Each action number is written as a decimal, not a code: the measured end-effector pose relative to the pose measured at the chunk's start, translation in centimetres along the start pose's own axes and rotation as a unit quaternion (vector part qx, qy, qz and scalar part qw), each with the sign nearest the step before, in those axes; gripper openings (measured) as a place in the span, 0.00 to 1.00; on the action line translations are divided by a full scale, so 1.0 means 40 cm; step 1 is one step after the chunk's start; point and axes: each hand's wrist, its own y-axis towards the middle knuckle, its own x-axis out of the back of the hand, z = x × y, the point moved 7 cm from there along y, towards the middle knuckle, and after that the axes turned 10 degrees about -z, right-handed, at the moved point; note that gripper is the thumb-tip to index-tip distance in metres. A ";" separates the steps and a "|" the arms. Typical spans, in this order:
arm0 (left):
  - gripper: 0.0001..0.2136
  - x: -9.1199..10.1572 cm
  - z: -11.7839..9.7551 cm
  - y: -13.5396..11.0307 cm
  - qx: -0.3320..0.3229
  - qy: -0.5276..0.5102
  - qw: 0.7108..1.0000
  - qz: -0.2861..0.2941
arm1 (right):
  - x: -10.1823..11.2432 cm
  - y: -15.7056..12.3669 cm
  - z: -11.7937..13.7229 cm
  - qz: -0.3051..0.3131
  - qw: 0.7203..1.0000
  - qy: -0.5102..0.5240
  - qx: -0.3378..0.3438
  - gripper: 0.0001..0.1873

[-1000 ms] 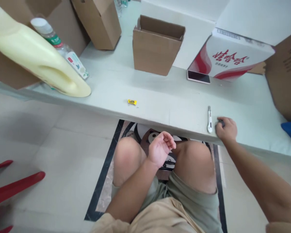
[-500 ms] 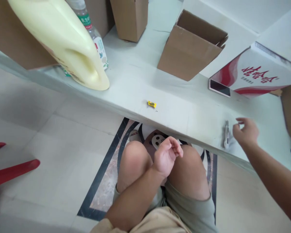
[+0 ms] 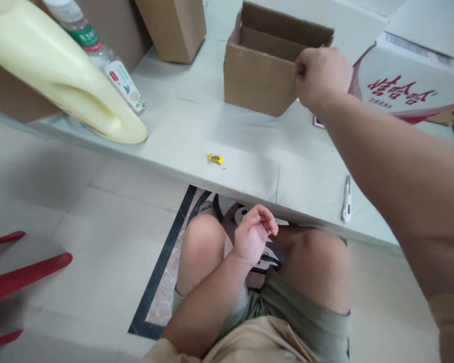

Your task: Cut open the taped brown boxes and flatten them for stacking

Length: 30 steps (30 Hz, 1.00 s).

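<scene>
My right hand [image 3: 323, 78] reaches across the table, its fingers closed on the right end of an open-topped cardboard box [image 3: 259, 78]. The hand hides that corner of the box. Above my lap hangs my left hand [image 3: 254, 234], palm turned inward, fingers loosely curled and holding nothing. A small yellow-wrapped candy [image 3: 215, 159] lies near the table's front edge. Further right on the table is a white utility knife [image 3: 347, 201], below my right forearm.
A pale yellow jug [image 3: 71, 80] and a clear plastic bottle [image 3: 98, 50] stand at the left of the table [image 3: 181, 131]. Behind them is another brown box [image 3: 174, 30]. At right are a red-and-white carton [image 3: 404, 85] and a mostly hidden phone [image 3: 318, 122].
My right hand has moved from beside the utility knife up to the cardboard box and taken hold of its right end. The box has turned and tilted slightly. My left hand stays above my lap.
</scene>
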 end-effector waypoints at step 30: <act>0.13 -0.226 -0.163 -0.056 -0.654 0.454 0.602 -0.058 | 0.260 -0.609 -0.310 -0.230 0.900 0.365 -0.064 0.12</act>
